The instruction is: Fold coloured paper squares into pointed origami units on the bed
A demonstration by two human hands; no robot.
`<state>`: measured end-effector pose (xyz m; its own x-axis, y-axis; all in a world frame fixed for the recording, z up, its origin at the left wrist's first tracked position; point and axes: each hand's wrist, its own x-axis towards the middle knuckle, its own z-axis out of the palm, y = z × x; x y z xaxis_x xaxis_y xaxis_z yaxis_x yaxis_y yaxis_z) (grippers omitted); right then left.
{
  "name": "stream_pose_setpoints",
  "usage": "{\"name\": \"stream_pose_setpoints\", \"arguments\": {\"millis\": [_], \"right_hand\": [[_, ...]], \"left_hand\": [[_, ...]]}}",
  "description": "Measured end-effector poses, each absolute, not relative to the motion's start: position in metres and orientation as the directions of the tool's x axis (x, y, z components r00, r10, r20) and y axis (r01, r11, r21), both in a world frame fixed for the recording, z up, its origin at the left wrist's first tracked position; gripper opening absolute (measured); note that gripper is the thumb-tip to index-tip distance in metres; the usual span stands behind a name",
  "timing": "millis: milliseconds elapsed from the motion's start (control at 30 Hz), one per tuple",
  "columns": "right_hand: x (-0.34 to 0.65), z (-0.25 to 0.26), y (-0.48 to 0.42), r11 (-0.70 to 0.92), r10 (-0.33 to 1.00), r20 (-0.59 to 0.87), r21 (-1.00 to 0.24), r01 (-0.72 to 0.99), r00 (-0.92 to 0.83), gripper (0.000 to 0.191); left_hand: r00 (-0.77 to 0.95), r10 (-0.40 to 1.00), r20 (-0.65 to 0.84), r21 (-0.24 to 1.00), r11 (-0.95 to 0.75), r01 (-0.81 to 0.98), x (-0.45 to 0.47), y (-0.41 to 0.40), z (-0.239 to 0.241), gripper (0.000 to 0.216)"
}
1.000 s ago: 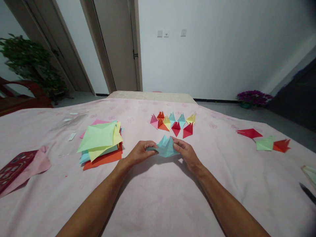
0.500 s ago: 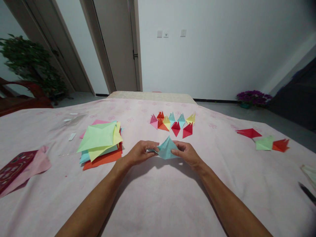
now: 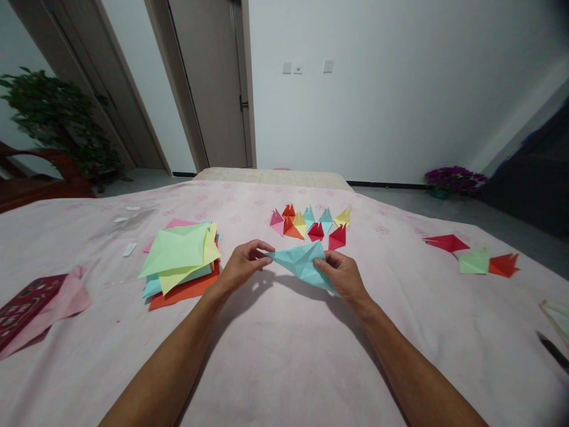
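A folded light blue paper is held a little above the pink cloth, stretched between both hands. My left hand pinches its left tip with thumb and fingers. My right hand grips its right lower part, fingers closed on it. Just beyond the hands lies a cluster of several small folded paper pieces in pink, red, orange, yellow and blue. To the left of my left hand sits a stack of coloured paper sheets, green on top, orange at the bottom.
Three folded pieces, red, green and orange, lie at the right. A dark red patterned packet under pink paper lies at the left edge. Doors, a potted plant and purple flowers stand beyond.
The blue paper rose off the cloth and was pulled out wider and flatter between the hands. Both hands moved slightly up and apart.
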<state>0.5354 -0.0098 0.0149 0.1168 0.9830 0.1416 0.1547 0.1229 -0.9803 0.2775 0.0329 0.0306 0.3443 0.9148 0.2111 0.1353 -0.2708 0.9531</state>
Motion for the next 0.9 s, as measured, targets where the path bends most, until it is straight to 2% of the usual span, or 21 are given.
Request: {"name": "stream_pose_setpoints", "arguments": {"millis": [300, 467, 667, 900], "right_hand": [[0.527, 0.006, -0.011, 0.201, 0.945, 0.241, -0.961, 0.191, 0.219, 0.031], [0.523, 0.007, -0.015, 0.273, 0.895, 0.363, -0.905, 0.326, 0.260, 0.023], [0.516, 0.005, -0.019, 0.415, 0.798, 0.556, -0.786, 0.458, 0.232, 0.017], [0.512, -0.001, -0.022, 0.430, 0.746, 0.623, -0.719, 0.545, 0.233, 0.013]], "left_hand": [[0.101, 0.992, 0.078, 0.989, -0.064, -0.136, 0.288, 0.035, 0.015, 0.036], [0.054, 0.998, 0.036, 0.946, -0.016, -0.323, 0.299, 0.032, 0.008, 0.051], [0.020, 0.999, 0.044, 0.928, -0.033, -0.370, 0.315, 0.018, 0.010, 0.072], [0.025, 0.991, 0.132, 0.940, -0.117, -0.321, 0.331, 0.005, 0.007, 0.095]]}}
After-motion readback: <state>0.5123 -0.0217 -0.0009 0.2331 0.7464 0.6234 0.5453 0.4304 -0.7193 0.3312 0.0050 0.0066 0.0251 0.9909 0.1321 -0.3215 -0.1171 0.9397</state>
